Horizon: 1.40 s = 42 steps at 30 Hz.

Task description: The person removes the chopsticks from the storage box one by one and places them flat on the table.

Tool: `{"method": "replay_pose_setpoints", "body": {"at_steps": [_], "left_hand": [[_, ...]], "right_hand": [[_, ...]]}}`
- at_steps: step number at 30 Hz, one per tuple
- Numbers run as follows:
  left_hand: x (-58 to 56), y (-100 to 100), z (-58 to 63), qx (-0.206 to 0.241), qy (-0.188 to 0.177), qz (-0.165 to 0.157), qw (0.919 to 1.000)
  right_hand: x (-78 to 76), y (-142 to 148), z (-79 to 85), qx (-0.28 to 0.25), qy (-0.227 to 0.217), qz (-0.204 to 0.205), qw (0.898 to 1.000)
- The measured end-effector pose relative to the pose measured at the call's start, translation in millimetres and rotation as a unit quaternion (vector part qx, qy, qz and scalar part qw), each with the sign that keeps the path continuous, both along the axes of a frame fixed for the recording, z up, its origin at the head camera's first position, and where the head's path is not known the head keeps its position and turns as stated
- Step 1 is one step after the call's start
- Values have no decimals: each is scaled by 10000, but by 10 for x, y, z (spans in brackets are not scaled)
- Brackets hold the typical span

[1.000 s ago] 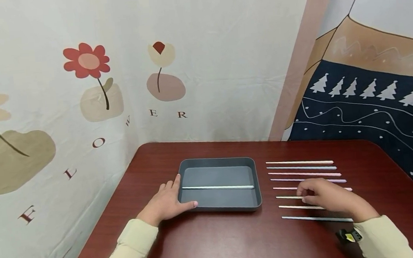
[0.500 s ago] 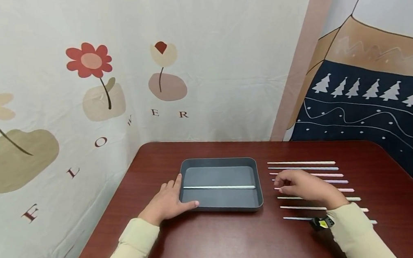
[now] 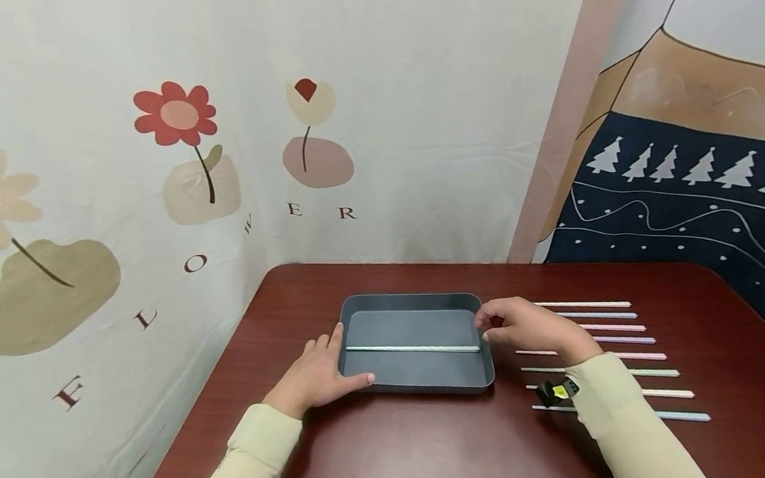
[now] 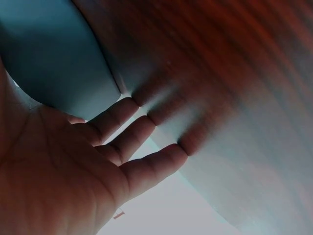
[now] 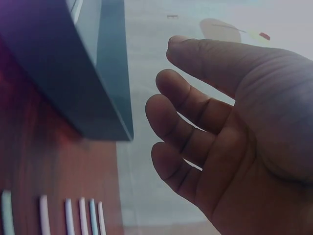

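A grey rectangular tray (image 3: 423, 387) lies on the table, with one pale chopstick (image 3: 413, 349) lengthwise inside it. At the tray's left side my left hand (image 3: 312, 376) rests with fingers and thumb spread along the edge; the left wrist view shows the fingers extended beside the tray wall (image 4: 54, 58). My right hand (image 3: 525, 324) hovers by the tray's right rim. Its fingers are loosely bent and nothing is between them in the right wrist view, where the tray (image 5: 63, 78) stands apart from the fingertips (image 5: 161, 115).
Several pastel chopsticks (image 3: 683, 417) lie in a spaced row right of the tray, partly under my right hand and forearm. The dark red table (image 3: 429, 455) meets a light printed curtain (image 3: 413, 115) at its back and left. A navy printed cloth (image 3: 694, 212) hangs at right.
My right hand has moved left from above the chopsticks to the tray's right rim. The left hand stays at the tray. The head view has shifted slightly.
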<state>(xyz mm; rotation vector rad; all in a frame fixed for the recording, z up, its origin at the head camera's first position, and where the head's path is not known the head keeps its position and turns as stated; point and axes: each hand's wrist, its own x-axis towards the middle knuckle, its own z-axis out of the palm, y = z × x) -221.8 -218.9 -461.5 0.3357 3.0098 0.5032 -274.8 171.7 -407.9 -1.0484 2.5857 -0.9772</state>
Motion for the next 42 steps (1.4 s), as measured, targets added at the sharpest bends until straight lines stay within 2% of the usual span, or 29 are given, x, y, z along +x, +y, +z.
{"method": "replay_pose_setpoints", "body": {"at_steps": [5,14,24,34,42], "left_hand": [[5,0,2,-6,17,38,10000],[-8,-32,30,26,-5,64,10000],[-11,-24,38,19,-10,105,9999],[-31,34,24,-25,-35,98,9999],[-37,27,-7,-53,-75,120,9999]], "right_hand": [[-140,-199,16,13,64,241,9997],[-386,-564,-3,76,-380,308,9988],[-606,-947,-72,126,-623,784,9949],[-677,-1217,-206,509,-980,1169,9870],[-681,-1314,-365,811,-990,1346,9826]]}}
